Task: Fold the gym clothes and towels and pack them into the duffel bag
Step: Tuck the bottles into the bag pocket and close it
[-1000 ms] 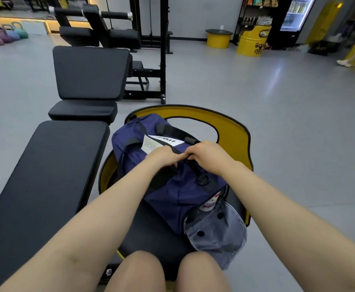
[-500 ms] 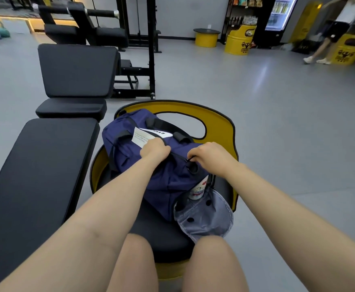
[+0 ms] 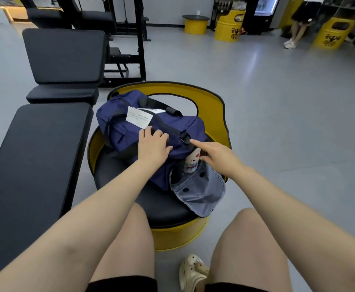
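Under both hands lies the duffel bag (image 3: 128, 127), left grip (image 3: 153, 144) flat, right (image 3: 214, 157) loose.

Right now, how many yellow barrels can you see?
4. One barrel seat holds the duffel bag in front; a small barrel table, a printed barrel and another printed barrel stand along the far wall. More may be out of view.

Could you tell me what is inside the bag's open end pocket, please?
A white printed cup stands in the bag end pocket; its base and the main compartment's contents are hidden.
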{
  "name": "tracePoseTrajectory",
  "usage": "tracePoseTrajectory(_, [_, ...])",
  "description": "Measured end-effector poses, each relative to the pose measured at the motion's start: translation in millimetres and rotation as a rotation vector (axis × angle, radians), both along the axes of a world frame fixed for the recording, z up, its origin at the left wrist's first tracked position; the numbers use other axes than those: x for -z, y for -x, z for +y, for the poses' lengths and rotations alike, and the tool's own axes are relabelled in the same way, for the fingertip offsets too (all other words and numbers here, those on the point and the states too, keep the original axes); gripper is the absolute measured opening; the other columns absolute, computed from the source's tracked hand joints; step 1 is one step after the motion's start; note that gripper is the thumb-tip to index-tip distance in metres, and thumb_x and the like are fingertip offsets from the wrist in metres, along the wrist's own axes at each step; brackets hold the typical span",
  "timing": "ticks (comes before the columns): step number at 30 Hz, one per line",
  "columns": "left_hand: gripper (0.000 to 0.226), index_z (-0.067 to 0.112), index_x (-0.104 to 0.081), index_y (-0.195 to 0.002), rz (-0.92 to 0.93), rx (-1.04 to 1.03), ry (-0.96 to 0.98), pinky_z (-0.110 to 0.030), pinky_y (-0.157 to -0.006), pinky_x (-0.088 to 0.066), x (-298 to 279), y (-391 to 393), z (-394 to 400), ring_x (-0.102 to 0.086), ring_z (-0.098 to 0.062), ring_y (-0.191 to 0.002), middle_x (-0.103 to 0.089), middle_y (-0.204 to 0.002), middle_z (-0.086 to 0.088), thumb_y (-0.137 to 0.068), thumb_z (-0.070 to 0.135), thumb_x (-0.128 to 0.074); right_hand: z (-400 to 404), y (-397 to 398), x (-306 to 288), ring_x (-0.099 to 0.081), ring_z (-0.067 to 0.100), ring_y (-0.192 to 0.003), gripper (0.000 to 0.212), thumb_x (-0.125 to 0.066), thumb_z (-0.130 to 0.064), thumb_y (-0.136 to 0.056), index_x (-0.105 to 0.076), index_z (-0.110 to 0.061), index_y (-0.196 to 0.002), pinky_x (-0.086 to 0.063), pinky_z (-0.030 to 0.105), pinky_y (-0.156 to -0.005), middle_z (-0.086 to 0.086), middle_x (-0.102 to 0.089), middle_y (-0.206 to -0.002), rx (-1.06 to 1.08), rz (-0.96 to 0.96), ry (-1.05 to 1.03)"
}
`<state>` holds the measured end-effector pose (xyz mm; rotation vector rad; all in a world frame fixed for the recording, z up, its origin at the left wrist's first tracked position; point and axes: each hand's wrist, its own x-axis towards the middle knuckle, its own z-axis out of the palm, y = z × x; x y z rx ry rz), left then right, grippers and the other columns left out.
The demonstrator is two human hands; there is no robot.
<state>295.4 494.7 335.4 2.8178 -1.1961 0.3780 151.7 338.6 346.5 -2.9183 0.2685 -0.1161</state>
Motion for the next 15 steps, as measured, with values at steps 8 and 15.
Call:
tracePoseTrajectory(8, [0.036, 0.010, -0.059, -0.120, -0.147, 0.268, 0.116, -0.051, -0.106, -0.032, 22, 41, 11, -0.043, -0.032, -0.131, -0.057, -0.128, -0.012, -0.084, 0.009, -0.058, 3, 43, 28, -0.044, 0.024, -0.128, 0.046, -0.048, -0.014, -0.098, -0.042, -0.021, -0.144, -0.042, 0.037, -0.097, 0.003, -0.051, -0.140, 0.053, 0.132, 0.033])
tracePoseTrajectory(15, [0.057, 0.015, -0.059, -0.127, -0.202, 0.490, -0.186, -0.042, -0.103, -0.040, 76, 86, 9, -0.049, -0.025, -0.128, -0.053, -0.137, -0.006, -0.076, 0.039, -0.071, -10, 72, 81, -0.033, 0.019, -0.139, 0.047, -0.048, -0.017, -0.099, -0.040, -0.020, -0.145, -0.028, 0.029, -0.110, 0.000, -0.036, -0.152, -0.006, 0.250, 0.107])
